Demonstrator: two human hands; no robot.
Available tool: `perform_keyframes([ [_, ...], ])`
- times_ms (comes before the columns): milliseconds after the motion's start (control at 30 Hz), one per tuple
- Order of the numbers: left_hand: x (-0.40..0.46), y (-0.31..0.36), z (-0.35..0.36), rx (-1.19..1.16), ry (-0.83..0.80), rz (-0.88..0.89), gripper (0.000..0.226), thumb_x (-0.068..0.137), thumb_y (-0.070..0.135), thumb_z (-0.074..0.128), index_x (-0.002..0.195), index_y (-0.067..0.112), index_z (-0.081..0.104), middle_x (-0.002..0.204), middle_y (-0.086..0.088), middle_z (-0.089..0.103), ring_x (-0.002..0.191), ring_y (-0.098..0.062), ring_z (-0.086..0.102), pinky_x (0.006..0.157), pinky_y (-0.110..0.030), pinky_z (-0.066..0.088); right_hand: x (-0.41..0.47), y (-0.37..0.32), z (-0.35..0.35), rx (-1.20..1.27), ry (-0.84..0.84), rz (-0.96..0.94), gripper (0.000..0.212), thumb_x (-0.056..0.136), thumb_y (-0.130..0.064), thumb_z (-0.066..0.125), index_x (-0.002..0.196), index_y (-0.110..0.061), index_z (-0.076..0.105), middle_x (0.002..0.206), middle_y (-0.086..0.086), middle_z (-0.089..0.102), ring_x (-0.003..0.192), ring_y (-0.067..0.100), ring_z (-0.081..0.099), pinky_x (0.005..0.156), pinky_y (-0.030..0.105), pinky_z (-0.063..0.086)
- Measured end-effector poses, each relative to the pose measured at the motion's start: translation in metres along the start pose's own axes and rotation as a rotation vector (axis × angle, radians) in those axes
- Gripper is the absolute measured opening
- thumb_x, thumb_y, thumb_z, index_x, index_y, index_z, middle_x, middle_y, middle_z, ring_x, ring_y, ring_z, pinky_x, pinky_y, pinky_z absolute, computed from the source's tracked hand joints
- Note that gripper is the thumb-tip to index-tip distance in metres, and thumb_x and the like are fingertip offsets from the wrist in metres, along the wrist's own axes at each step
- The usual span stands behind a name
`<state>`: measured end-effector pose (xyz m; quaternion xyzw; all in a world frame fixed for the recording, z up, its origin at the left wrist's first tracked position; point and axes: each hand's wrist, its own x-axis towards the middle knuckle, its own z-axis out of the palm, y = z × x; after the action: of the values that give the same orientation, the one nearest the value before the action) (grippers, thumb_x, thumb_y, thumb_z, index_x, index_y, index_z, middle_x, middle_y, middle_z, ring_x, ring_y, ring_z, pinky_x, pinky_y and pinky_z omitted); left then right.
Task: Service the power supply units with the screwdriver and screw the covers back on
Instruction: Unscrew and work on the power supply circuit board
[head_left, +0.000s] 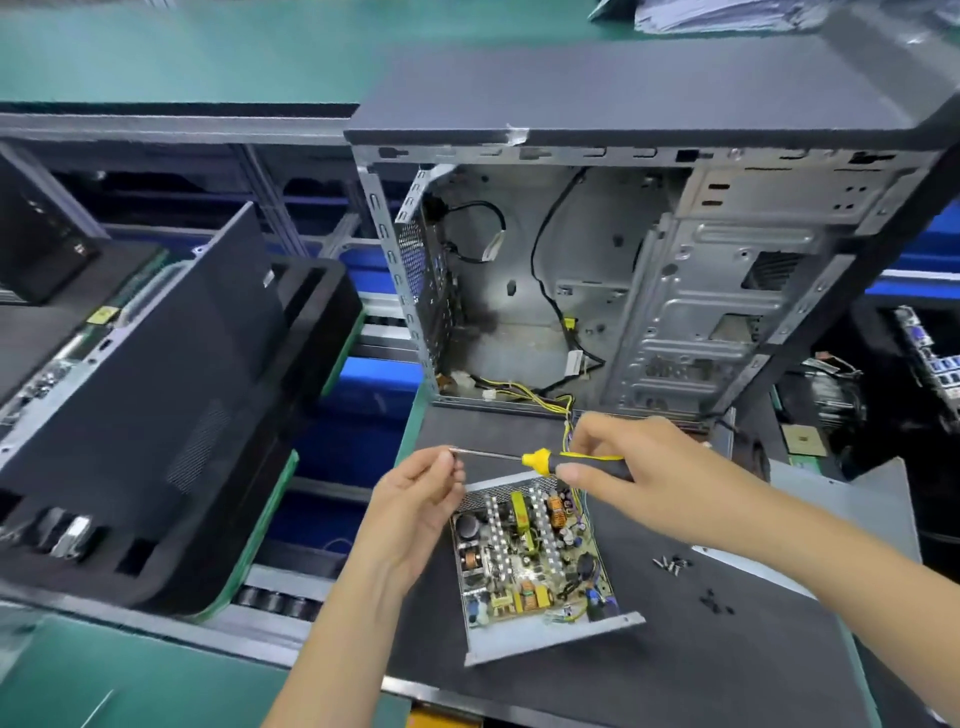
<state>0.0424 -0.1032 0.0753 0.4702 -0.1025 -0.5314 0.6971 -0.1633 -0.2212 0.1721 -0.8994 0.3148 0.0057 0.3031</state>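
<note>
Right hand (628, 467) gripping the screwdriver (545, 460) handle, left hand (421, 499) fingertips pinching its shaft tip, forearms converging

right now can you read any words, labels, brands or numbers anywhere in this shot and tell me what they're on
None can be read.
Yellow sticker on the dark case at left: print too blurred.
White tag on the cable inside the open computer case: too small.
Parts on the open power supply board: markings too small.
Screwdriver handle: no text visible.
</note>
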Motion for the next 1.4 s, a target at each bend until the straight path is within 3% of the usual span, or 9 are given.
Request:
perform_keyframes([
  [133,0.006,0.004,-0.007,-0.068,-0.008,-0.002,0.015,0.081,0.015,0.063,0.077,0.013,0.077,0.073,-0.001,0.065,0.066,-0.007,0.062,0.06,-0.018,0.054,0.007,-0.002,0.0,-0.027,-0.004,-0.011,0.026,0.088,-0.061,0.041,0.088,-0.035,0.044,0.069,0.001,0.061,0.053,0.011,0.044,0.066,0.034,0.047],
  [300,0.012,0.007,-0.008,-0.015,-0.043,0.0,0.014,0.081,0.014,0.064,0.076,0.014,0.077,0.073,-0.002,0.066,0.066,-0.008,0.063,0.06,-0.018,0.053,0.01,-0.005,-0.007,-0.033,-0.013,-0.02,0.025,0.089,-0.059,0.042,0.089,-0.034,0.046,0.066,0.0,0.063,0.055,0.013,0.049,0.063,0.036,0.046],
  [400,0.013,0.015,-0.008,0.182,-0.07,0.105,0.011,0.077,0.012,0.067,0.075,0.014,0.078,0.071,-0.003,0.069,0.066,-0.008,0.065,0.064,-0.018,0.054,0.011,-0.005,-0.016,-0.047,0.024,-0.018,0.029,0.088,-0.058,0.041,0.083,-0.032,0.052,0.055,-0.002,0.053,0.05,0.011,0.044,0.052,0.028,0.036],
  [500,0.015,0.028,-0.006,0.465,-0.093,0.271,0.007,0.071,0.013,0.073,0.074,0.017,0.079,0.07,-0.003,0.071,0.066,-0.01,0.065,0.068,-0.018,0.053,0.017,-0.006,-0.027,-0.101,0.071,-0.032,0.046,0.093,-0.053,0.037,0.078,-0.017,0.061,0.066,0.003,0.056,0.062,0.016,0.051,0.063,0.032,0.041],
  [600,0.019,0.03,-0.002,0.657,-0.095,0.355,0.013,0.074,0.007,0.077,0.075,0.021,0.079,0.073,-0.002,0.073,0.071,-0.01,0.064,0.07,-0.019,0.053,0.022,-0.01,-0.035,-0.061,0.08,-0.033,0.052,0.094,-0.051,0.038,0.073,-0.008,0.058,0.063,0.01,0.053,0.052,0.015,0.043,0.058,0.033,0.038],
  [700,0.017,0.025,0.005,0.541,-0.065,0.365,0.011,0.072,0.009,0.076,0.074,0.02,0.079,0.071,-0.003,0.072,0.068,-0.009,0.065,0.068,-0.016,0.051,0.022,-0.018,-0.039,0.064,0.071,-0.035,0.029,0.087,-0.055,0.05,0.082,-0.028,0.059,0.068,-0.004,0.062,0.054,0.007,0.047,0.057,0.026,0.04],
  [833,0.013,0.017,0.004,0.321,-0.035,0.337,0.009,0.07,0.016,0.072,0.075,0.019,0.079,0.072,-0.002,0.072,0.066,-0.01,0.065,0.068,-0.018,0.053,0.02,-0.021,-0.041,0.19,0.009,-0.047,0.02,0.082,-0.041,0.068,0.085,-0.027,0.055,0.063,-0.016,0.061,0.049,0.002,0.044,0.049,0.013,0.033],
  [1033,0.008,0.014,0.004,0.23,-0.035,0.376,0.01,0.072,0.015,0.071,0.077,0.019,0.078,0.071,-0.002,0.071,0.066,-0.009,0.064,0.069,-0.018,0.053,0.026,-0.022,-0.038,0.233,0.017,0.03,0.03,0.091,-0.045,0.055,0.075,-0.021,0.063,0.06,-0.006,0.069,0.041,0.006,0.04,0.047,0.023,0.037],
  [1400,0.008,0.008,-0.008,0.255,-0.059,0.377,0.015,0.079,0.017,0.07,0.089,0.021,0.079,0.083,-0.005,0.074,0.075,-0.012,0.068,0.073,-0.02,0.054,0.029,-0.028,-0.025,0.169,0.05,0.084,0.031,0.091,-0.048,0.053,0.073,-0.025,0.065,0.059,-0.01,0.068,0.046,-0.004,0.046,0.051,0.009,0.036],
])
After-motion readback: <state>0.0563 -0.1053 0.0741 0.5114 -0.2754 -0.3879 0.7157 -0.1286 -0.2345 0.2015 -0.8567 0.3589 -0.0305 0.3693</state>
